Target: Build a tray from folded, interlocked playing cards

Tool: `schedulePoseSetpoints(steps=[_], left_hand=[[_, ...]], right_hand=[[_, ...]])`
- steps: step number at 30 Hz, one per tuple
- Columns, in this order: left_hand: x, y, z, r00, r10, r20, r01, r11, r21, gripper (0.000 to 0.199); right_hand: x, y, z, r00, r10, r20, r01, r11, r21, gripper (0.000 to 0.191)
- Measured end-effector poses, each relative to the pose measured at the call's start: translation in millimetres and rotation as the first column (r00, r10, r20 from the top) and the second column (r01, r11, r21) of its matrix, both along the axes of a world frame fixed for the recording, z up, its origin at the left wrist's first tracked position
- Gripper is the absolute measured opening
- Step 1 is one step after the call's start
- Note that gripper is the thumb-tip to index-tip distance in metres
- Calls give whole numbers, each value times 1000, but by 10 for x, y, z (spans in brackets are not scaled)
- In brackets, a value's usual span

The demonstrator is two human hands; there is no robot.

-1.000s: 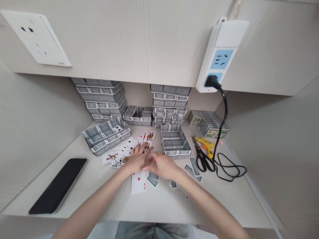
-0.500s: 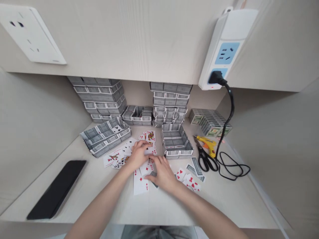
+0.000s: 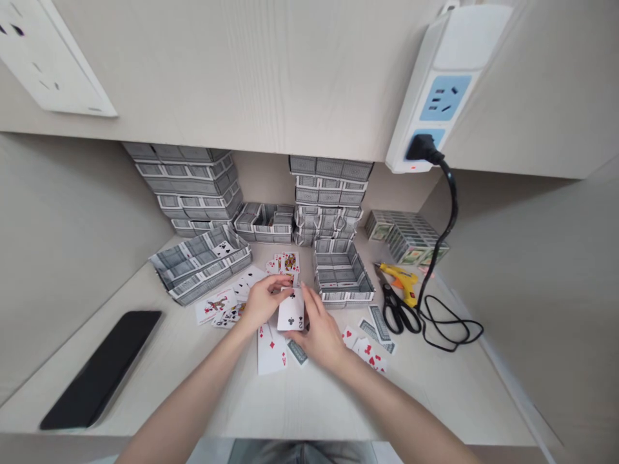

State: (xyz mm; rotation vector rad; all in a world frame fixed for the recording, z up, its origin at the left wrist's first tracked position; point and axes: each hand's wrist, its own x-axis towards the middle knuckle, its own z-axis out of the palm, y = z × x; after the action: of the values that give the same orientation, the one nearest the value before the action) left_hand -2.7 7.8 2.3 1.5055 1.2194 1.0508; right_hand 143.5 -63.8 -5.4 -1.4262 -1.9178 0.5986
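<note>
Between my two hands is a two of clubs card (image 3: 291, 312), face up; whether more cards lie beneath it I cannot tell. My left hand (image 3: 265, 299) grips its upper left side. My right hand (image 3: 319, 328) holds its right edge, thumb at the lower corner. Below the hands lie an ace of diamonds card (image 3: 271, 351) and a face-down card (image 3: 297, 352). Face cards (image 3: 290, 261) lie beyond my fingers. To the left are a joker card (image 3: 216, 305) and several black-suit cards. Heart cards (image 3: 370, 354) lie right of my right hand.
Trays built of cards stand at left (image 3: 203, 264) and right (image 3: 342, 274), with stacked card boxes (image 3: 331, 193) behind. Black scissors (image 3: 400, 309), a yellow glue gun (image 3: 401, 280) and a black cable (image 3: 454, 322) lie right. A black case (image 3: 101, 370) lies left.
The two of clubs now shows between my hands, which have turned to its sides. The face-down card below them is more visible. The view has shifted slightly.
</note>
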Motion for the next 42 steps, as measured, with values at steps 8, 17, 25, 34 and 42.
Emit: schedulePoseSetpoints(steps=[8, 17, 25, 34, 42], left_hand=[[-6, -137, 235, 935, -316, 158, 322, 947, -14, 45], [-28, -198, 263, 753, -554, 355, 588, 809, 15, 88], [-27, -228, 272, 698, -527, 485, 637, 766, -83, 82], [-20, -198, 238, 782, -447, 435, 518, 854, -54, 39], [-16, -181, 278, 859, -459, 227, 485, 872, -69, 26]], right_hand=[[38, -31, 53, 991, -39, -125, 37, 999, -23, 90], [33, -70, 71, 883, -55, -465, 42, 998, -38, 87], [42, -53, 78, 811, -74, -580, 99, 995, 12, 72], [70, -55, 128, 789, -70, -611, 108, 994, 26, 42], [105, -9, 114, 780, -135, -611, 133, 990, -48, 38]])
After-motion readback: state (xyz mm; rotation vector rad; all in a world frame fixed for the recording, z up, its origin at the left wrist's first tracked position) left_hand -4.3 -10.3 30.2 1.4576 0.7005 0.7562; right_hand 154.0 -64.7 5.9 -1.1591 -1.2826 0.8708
